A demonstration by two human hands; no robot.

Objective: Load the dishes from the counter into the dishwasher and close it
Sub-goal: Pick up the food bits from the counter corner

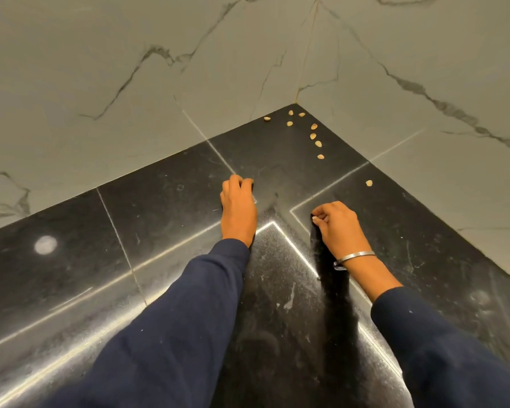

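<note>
No dish and no dishwasher is in view. My left hand (238,206) rests on the black stone counter (165,219) with its fingers curled under, and what they hold is hidden. My right hand (336,223), with a metal bangle (354,257) at the wrist, lies to its right with fingers curled in. A pale bit shows at its fingertips; I cannot tell whether it is a shell or a nail. Both arms wear dark blue sleeves.
Several pale pistachio shells (313,136) lie scattered in the counter's far corner, and one shell (369,183) sits alone nearer my right hand. Grey veined marble walls (130,69) close the counter on the left and right and meet at the corner.
</note>
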